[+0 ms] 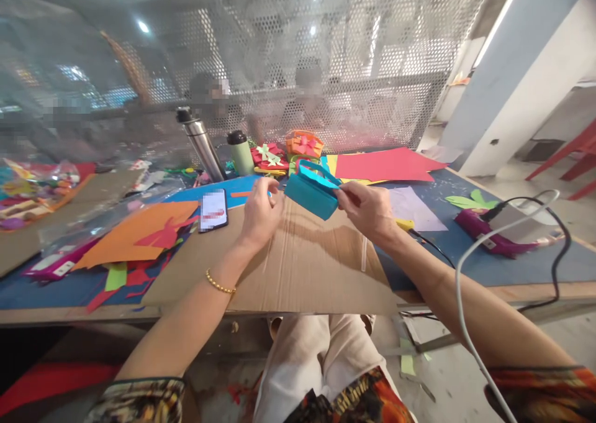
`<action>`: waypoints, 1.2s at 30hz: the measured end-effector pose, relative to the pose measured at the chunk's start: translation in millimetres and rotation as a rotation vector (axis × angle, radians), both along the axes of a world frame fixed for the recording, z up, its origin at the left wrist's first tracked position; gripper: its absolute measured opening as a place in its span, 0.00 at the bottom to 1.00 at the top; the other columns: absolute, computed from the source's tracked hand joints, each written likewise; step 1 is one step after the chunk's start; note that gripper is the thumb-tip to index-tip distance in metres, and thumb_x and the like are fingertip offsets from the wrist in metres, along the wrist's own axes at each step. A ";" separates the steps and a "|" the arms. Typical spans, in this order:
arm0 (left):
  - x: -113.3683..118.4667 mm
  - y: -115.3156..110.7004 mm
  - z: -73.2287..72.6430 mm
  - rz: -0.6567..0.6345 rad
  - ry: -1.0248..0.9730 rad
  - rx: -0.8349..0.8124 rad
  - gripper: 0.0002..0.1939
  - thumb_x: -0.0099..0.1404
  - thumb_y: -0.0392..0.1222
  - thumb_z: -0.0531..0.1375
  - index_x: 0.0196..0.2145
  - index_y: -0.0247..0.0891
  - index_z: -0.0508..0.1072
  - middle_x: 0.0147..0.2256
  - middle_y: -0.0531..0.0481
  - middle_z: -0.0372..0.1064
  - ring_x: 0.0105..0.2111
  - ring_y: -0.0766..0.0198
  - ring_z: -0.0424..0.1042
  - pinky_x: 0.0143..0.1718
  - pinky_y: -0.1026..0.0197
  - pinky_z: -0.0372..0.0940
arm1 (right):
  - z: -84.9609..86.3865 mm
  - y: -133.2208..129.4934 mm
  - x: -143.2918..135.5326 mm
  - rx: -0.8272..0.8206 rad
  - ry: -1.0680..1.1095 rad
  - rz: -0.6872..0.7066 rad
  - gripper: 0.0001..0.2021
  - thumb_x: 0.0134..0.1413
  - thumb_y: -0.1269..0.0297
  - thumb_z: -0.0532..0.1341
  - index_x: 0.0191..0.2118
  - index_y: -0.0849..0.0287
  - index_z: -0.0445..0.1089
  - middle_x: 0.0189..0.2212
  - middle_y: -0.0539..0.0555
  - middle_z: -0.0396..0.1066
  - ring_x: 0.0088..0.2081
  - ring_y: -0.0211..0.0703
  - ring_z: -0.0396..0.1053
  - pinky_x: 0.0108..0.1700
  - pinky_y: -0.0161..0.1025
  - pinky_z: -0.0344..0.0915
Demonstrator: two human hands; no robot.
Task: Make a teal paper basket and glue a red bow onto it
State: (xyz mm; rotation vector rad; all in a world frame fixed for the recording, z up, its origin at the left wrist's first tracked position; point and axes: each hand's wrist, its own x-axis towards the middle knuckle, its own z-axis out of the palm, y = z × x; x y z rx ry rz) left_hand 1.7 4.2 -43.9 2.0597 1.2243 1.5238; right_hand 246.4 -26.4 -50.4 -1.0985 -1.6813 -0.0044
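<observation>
Blue paper box (pixel 311 197) held above the cardboard (pixel 302 268), right hand (pixel 365 207) pinching its end. Left hand (pixel 263 209) curled near it; can't tell from here if it grips anything. Light pinch suits best: walls likely crease.

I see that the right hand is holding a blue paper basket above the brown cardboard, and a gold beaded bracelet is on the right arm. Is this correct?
Not entirely: the gold beaded bracelet is on the left arm, as the head view shows. The right hand is indeed holding the blue paper basket above the brown cardboard.
</observation>
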 end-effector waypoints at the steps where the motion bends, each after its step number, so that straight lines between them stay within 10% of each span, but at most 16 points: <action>1: 2.6 -4.2 -0.7 0.048 0.058 0.204 0.08 0.68 0.36 0.65 0.44 0.40 0.72 0.41 0.47 0.72 0.29 0.67 0.70 0.35 0.60 0.70 | -2.0 1.3 -0.3 0.029 -0.039 -0.034 0.15 0.64 0.55 0.60 0.28 0.54 0.73 0.19 0.50 0.71 0.21 0.38 0.64 0.28 0.37 0.60; 6: 21.0 -27.7 -6.0 -0.122 0.412 0.650 0.10 0.78 0.39 0.58 0.55 0.40 0.71 0.53 0.42 0.76 0.36 0.63 0.76 0.46 0.57 0.75 | -6.4 0.5 -4.3 0.079 -0.138 -0.107 0.15 0.64 0.56 0.60 0.26 0.55 0.69 0.18 0.48 0.66 0.21 0.36 0.58 0.27 0.36 0.53; 12: 29.5 -33.9 -15.7 -0.148 0.580 0.619 0.20 0.81 0.46 0.54 0.65 0.35 0.65 0.59 0.34 0.73 0.50 0.55 0.81 0.51 0.55 0.77 | -4.4 -5.8 -8.8 0.098 -0.111 -0.063 0.15 0.66 0.57 0.59 0.27 0.55 0.70 0.19 0.49 0.69 0.21 0.36 0.61 0.28 0.36 0.55; 25: 31.1 -34.3 -15.1 -0.001 0.519 0.615 0.10 0.77 0.46 0.60 0.38 0.37 0.73 0.43 0.42 0.73 0.40 0.57 0.77 0.41 0.57 0.73 | -0.9 -12.1 -13.0 0.100 -0.015 0.005 0.14 0.66 0.57 0.59 0.29 0.55 0.72 0.18 0.49 0.70 0.20 0.37 0.62 0.28 0.36 0.57; 36: 29.2 -32.0 -15.6 -0.016 0.561 0.503 0.07 0.75 0.39 0.60 0.39 0.37 0.78 0.43 0.43 0.78 0.38 0.60 0.78 0.39 0.60 0.72 | -2.1 -10.2 -12.8 -0.001 0.004 0.054 0.14 0.68 0.55 0.60 0.30 0.55 0.72 0.17 0.48 0.69 0.20 0.37 0.64 0.29 0.37 0.59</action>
